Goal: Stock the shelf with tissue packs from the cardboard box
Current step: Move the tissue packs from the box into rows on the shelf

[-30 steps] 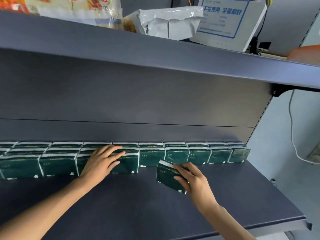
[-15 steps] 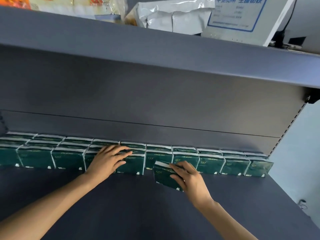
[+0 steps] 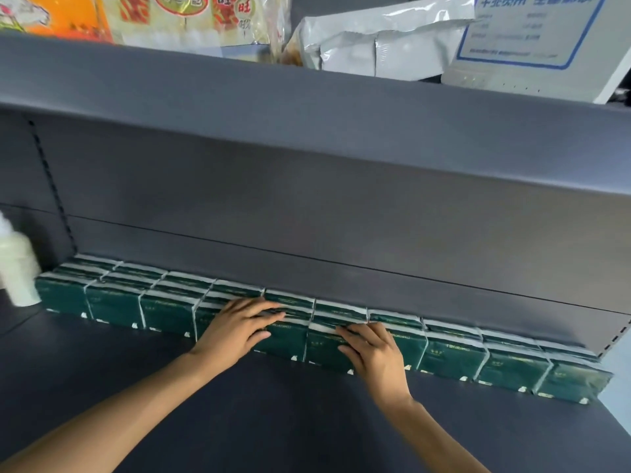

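- Dark-green plastic-wrapped tissue packs with white edges stand upright in rows, packed against the grey metal back panel of the dark grey shelf; likely pushed back so the front of the board stays free for more rows.
- Left hand: fingers straight and spread, flat across the tops and front of the packs under it; holds nothing. Judged to be bracing that stretch so the packs do not tip or slide while the neighbour goes in.
- Right hand: fingers fairly straight, palm on the front face of one dark-green tissue pack in the front row, fingertips hooked lightly over its white top edge. Pressing rather than gripping, looks like; seating the pack flush with the ones either side.
- That pack sits between the two hands, touching the packs on both sides and in line with the row.
- Outward of the right hand the row runs on to the shelf end; outward of the left hand it runs to a blurred white plastic bottle just beside the last pack.
- Above both hands, an upper grey shelf board carries a crumpled silver-white foil bag, orange and red printed snack bags and a white box with blue print.
- Cardboard box not in view.
- Judgement: pack nearly seated; the next one needs fetching from the box.
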A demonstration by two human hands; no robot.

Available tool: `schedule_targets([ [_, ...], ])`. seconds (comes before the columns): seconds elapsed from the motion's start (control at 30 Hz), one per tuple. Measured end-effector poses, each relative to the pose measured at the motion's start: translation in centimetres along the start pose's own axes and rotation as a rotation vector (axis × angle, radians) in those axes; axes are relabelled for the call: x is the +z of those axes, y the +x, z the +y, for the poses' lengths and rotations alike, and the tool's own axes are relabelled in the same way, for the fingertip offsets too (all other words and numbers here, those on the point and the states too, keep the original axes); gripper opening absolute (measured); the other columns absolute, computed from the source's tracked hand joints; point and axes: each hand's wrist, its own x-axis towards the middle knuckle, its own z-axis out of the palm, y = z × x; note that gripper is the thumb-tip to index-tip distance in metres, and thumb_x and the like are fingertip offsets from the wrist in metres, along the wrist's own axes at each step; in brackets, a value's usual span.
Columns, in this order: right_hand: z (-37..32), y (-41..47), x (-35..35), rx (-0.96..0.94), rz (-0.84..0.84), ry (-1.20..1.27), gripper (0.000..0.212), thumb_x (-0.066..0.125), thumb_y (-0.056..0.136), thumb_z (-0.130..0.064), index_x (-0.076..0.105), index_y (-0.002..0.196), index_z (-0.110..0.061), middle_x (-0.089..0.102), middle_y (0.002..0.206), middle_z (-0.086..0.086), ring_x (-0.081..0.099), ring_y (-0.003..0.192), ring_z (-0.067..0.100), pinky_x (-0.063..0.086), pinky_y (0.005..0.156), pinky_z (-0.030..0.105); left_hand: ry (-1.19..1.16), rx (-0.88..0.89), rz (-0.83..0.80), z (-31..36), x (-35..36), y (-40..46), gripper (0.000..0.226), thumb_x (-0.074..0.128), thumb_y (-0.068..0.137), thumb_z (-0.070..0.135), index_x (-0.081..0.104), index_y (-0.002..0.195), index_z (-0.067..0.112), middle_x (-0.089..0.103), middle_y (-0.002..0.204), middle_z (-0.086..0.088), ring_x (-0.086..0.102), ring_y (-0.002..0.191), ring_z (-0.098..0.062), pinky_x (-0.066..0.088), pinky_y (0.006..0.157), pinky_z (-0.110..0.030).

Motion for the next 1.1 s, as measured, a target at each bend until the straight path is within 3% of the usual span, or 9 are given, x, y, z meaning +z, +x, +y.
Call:
schedule_targets([
  [0.17,0.6,-0.5,0.9,0.005,-0.039,-0.039,0.033,0.063,0.091,-0.036,0.069,0.121,-0.024,0.059,0.121,-0.005,0.054,0.105,0.023,0.046,0.086,0.036,0.007,-0.002,-0.005,0.0,0.2,-0.1,0.045,0.052,0.096,0.042,0.055,0.140,0.039,0.048,0.147,0.019,0.045,0.136,-0.011,0.038,0.111,-0.036],
  [0.3,1.0,-0.4,0.8,0.015,-0.077,-0.071,0.037,0.063,0.089,-0.042,0.068,0.122,-0.025,0.055,0.131,-0.001,0.050,0.121,0.026,0.040,0.099,0.040,-0.005,-0.017,-0.002,0.0,0.3,-0.1,0.045,0.053,0.096,0.042,0.052,0.141,0.040,0.047,0.147,0.020,0.042,0.138,-0.008,0.034,0.114,-0.035],
  [0.6,1.3,0.2,0.3,0.021,-0.167,-0.008,0.041,0.072,0.086,-0.038,0.064,0.124,-0.025,0.055,0.124,-0.007,0.054,0.110,0.021,0.045,0.098,0.038,-0.012,-0.030,0.008,0.7,0.0,0.2,0.045,0.065,0.091,0.039,0.057,0.134,0.030,0.053,0.141,0.013,0.050,0.131,-0.009,0.043,0.111,-0.037],
  [0.83,-1.0,2.2,-1.7,-0.002,-0.187,0.129,0.041,0.068,0.091,-0.036,0.062,0.128,-0.018,0.055,0.126,-0.008,0.054,0.114,0.019,0.050,0.095,0.035,-0.220,-0.205,0.060,2.0,-3.7,-1.1,0.057,0.062,0.091,0.051,0.045,0.143,0.033,0.045,0.145,0.020,0.042,0.134,0.001,0.036,0.114,-0.026],
  [1.1,-6.8,5.7,-2.7,-0.063,-0.358,0.413,0.055,0.061,0.096,-0.038,0.043,0.145,-0.023,0.045,0.140,-0.009,0.044,0.128,0.008,0.041,0.105,0.025,-0.192,-0.403,0.146,2.8,-9.1,-7.6,0.066,0.066,0.089,0.052,0.038,0.148,0.042,0.036,0.149,0.028,0.033,0.137,0.007,0.024,0.116,-0.021],
])
